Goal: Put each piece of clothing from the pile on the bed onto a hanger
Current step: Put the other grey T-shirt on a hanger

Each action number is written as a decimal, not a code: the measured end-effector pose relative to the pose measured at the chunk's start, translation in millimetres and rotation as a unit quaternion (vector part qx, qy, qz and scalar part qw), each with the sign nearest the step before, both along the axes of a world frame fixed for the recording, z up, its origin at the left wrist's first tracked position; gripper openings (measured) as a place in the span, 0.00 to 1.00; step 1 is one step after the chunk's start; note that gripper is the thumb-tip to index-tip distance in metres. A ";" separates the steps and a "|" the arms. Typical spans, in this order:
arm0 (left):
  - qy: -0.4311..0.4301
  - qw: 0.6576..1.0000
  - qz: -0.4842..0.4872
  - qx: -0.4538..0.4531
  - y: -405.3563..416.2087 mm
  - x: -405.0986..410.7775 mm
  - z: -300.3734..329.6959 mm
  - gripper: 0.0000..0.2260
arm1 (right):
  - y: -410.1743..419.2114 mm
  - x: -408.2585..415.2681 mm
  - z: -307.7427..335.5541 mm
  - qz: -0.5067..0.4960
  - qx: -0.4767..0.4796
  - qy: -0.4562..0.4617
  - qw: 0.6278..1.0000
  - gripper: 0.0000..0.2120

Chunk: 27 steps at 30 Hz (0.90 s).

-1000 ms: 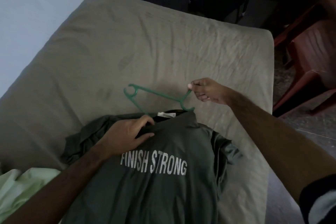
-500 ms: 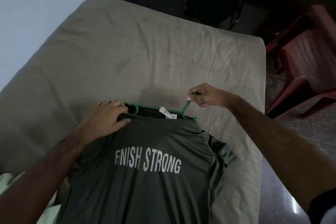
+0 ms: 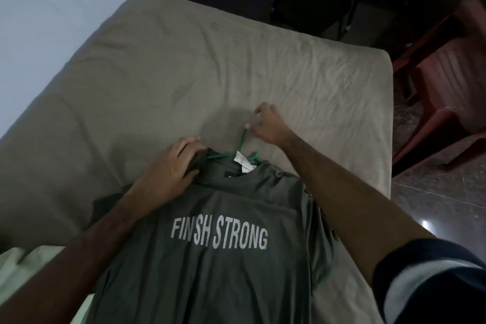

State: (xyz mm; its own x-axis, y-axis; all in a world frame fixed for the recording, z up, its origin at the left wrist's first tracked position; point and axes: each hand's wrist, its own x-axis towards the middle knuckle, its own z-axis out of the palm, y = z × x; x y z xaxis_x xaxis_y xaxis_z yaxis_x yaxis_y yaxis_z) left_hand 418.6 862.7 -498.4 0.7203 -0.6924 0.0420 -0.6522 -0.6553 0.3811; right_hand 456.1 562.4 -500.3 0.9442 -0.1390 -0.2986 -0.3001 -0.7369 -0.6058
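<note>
While the hanger sits inside its neck, a grey T-shirt lies flat on the bed.

Head view: the left hand (image 3: pixel 172 166) grips the T-shirt (image 3: pixel 223 258) at its left shoulder, likely to stretch the collar over the green hanger (image 3: pixel 238 151). The right hand (image 3: pixel 267 123), apart from the left, pinches the hanger's hook to steady it against that pull. Both rest on the bed (image 3: pixel 184 66), with a pale green garment (image 3: pixel 23 268) beside the left forearm, probably next.

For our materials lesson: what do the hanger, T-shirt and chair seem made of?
Hanger: likely plastic, thin, smooth, uniformly green.
T-shirt: probably synthetic knit, with a slight sheen, soft folds and a dotted print.
Chair: apparently moulded plastic, reddish, ribbed.
</note>
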 end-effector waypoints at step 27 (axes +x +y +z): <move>0.072 0.992 0.101 -0.037 -38.9 -84.3 222.3 0.17 | -57.5 -159.5 170.9 0.079 0.204 -0.092 0.972 0.09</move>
